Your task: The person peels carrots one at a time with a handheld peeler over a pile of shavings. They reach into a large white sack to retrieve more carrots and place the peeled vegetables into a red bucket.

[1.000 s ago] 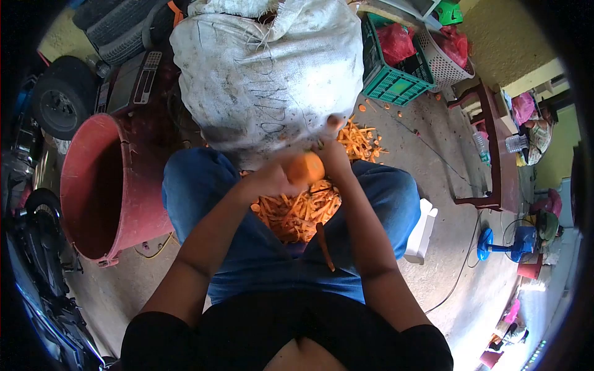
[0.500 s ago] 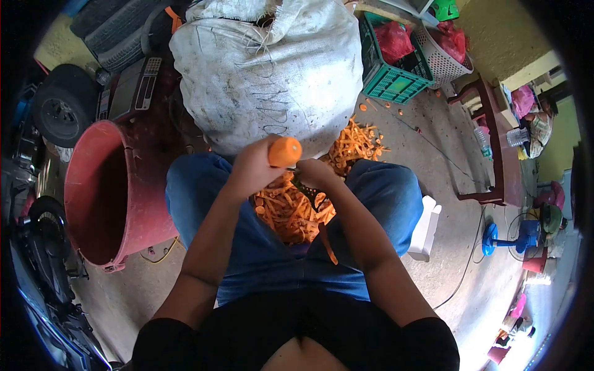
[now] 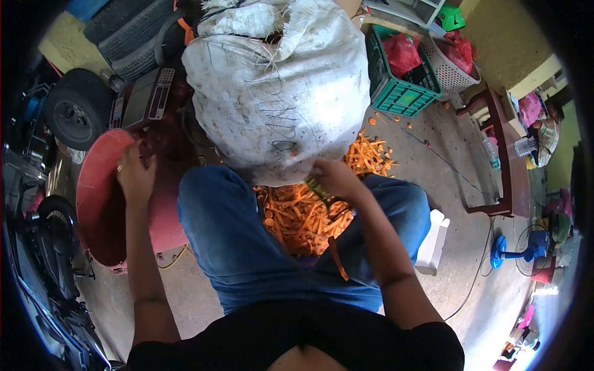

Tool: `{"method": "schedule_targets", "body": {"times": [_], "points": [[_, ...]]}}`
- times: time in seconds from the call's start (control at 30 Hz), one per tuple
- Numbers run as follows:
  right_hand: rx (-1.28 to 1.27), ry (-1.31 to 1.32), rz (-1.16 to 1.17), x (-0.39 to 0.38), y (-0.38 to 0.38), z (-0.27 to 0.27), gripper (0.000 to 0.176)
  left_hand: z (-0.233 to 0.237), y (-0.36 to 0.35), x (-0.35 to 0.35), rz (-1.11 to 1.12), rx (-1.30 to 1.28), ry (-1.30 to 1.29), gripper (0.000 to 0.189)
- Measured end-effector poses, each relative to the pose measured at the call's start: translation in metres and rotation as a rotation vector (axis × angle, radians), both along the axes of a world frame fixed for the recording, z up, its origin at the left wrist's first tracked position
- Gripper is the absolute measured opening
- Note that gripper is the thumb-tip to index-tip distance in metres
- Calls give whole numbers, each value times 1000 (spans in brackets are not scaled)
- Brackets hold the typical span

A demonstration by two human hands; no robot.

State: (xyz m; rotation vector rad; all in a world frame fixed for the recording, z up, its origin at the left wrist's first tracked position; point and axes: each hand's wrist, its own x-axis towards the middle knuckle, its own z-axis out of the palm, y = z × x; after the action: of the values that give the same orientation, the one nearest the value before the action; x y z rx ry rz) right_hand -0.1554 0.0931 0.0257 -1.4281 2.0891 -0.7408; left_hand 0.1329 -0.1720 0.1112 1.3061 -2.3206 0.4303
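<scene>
My left hand (image 3: 136, 175) is over the rim of a large red tub (image 3: 162, 213), its fingers apart with no carrot visible in them. The tub's inside is in deep shadow, so its contents are hidden. Above my lap, my right hand (image 3: 337, 180) is closed around a greenish peeler (image 3: 318, 190), partly covered by the fingers. Below it, between my knees, lies a heap of orange carrot peelings (image 3: 303, 219) with some cut ends among them. One long strip of carrot peel (image 3: 337, 258) rests on my jeans at the right thigh.
A big white woven sack (image 3: 278, 105) stands right in front of my knees. Beyond it on the right are a green crate (image 3: 405, 96) and a white basket (image 3: 455, 74) with red bags. A wheel (image 3: 74, 114) and a motorcycle (image 3: 55, 272) flank the left; a blue fan (image 3: 498, 252) is far right.
My left hand has moved left from above my lap to the tub, and the carrot it held is out of sight. My right hand keeps the peeler, and the view has shifted slightly.
</scene>
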Motion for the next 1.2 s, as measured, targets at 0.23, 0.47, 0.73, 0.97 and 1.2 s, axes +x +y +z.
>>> {"method": "schedule_targets", "body": {"times": [0.23, 0.47, 0.73, 0.97, 1.2], "points": [[-252, -29, -181, -49, 33, 64, 18, 23, -26, -136, -767, 149, 276, 24], [-213, 36, -825, -113, 41, 12, 22, 26, -74, -287, -873, 460, 138, 22], [-110, 44, -762, -136, 35, -22, 31, -46, -109, -361, -693, 750, -375, 41], [-49, -32, -696, -130, 36, -10, 33, -37, -79, -371, -284, 748, -432, 50], [-37, -2, -675, -126, 37, -12, 34, -36, -82, -376, -291, 723, -494, 51]]}}
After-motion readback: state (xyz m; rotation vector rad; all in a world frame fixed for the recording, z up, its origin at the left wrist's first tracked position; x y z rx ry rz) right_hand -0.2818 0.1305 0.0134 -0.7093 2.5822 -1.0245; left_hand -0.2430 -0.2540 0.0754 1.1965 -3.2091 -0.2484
